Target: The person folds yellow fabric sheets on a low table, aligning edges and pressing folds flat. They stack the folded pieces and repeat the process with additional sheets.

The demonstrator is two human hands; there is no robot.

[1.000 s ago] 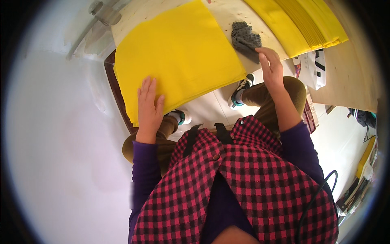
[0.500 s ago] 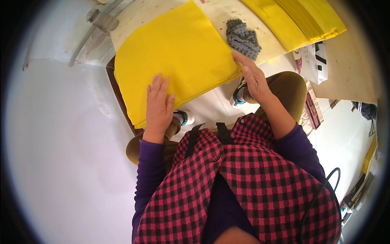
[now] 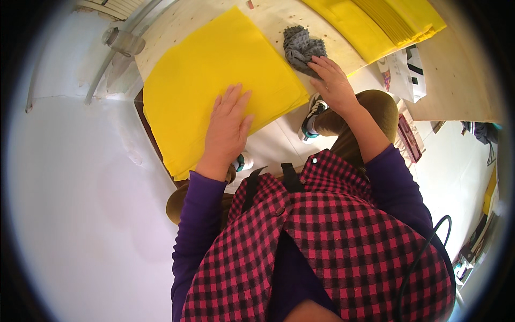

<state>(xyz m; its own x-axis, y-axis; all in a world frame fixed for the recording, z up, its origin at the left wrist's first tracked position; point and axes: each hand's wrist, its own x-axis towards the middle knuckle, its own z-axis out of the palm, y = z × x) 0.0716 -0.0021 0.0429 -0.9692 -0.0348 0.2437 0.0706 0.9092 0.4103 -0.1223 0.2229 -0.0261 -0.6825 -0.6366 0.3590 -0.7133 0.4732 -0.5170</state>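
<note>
Several smooth, matte yellow sheets lie stacked beneath and beyond my left hand, their outer side curving away to its left and their layered near edge running past it on the right. That hand is palm-down over the stack, fingers straight and slightly parted, thumb out to the side, pinching nothing. To its right, just past the sheets, sits a crumpled grey cloth, knobbly and soft-looking. My right hand reaches to the cloth's near edge, fingers loosely extended and thumb apart; I cannot tell whether the fingertips touch it. Beyond and right of that hand is a folded yellow pile, with narrow, ridged pleats. As for the surface, a pale wooden board with small dark specks bears all of these. Far beyond my left hand, a clear, rounded container stands near a whitish wall. Right of my right hand are a glossy white bag with dark markings and a plain wooden panel; pale floor tiles show between my hands.
</note>
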